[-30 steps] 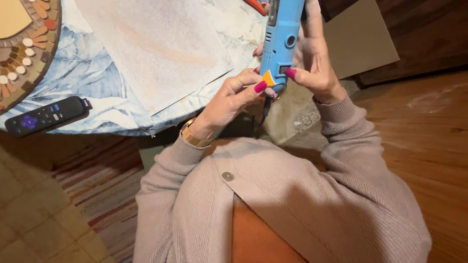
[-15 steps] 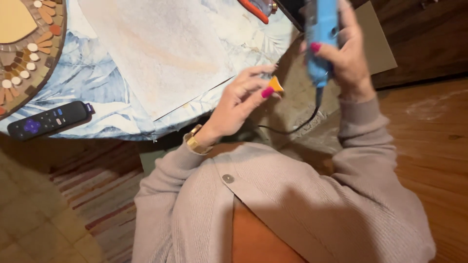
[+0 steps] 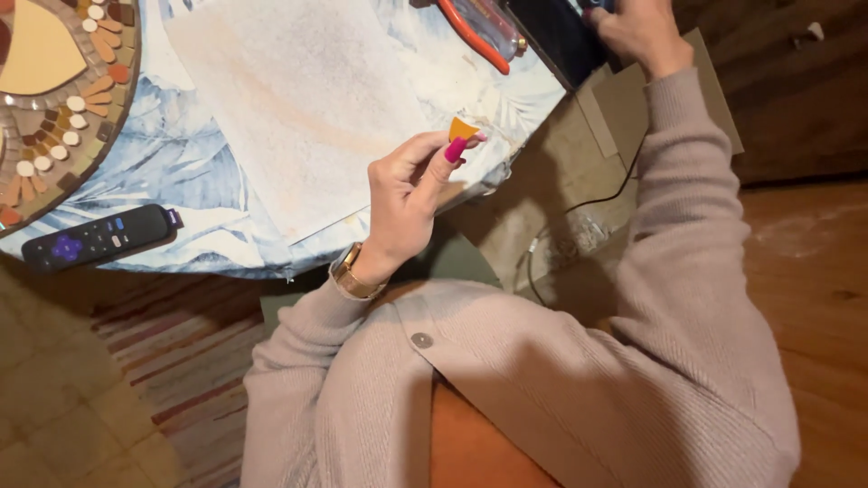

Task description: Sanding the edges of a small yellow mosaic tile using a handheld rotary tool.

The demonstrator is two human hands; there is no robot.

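— What is the left hand (image 3: 407, 194) doing?

— Its fingers pinch a small orange tile piece (image 3: 462, 129). It holds the piece up over the near right edge of the table (image 3: 208, 226), above the white paper (image 3: 298, 99).

— And the right hand (image 3: 637, 29)?

— It reaches to the far right corner of the table. I cannot tell if its fingers are open or closed.

— Which step is this?

— I think the piece is shaped and ready. Next it likely needs careful carrying to the mosaic (image 3: 63, 90) at the far left corner.
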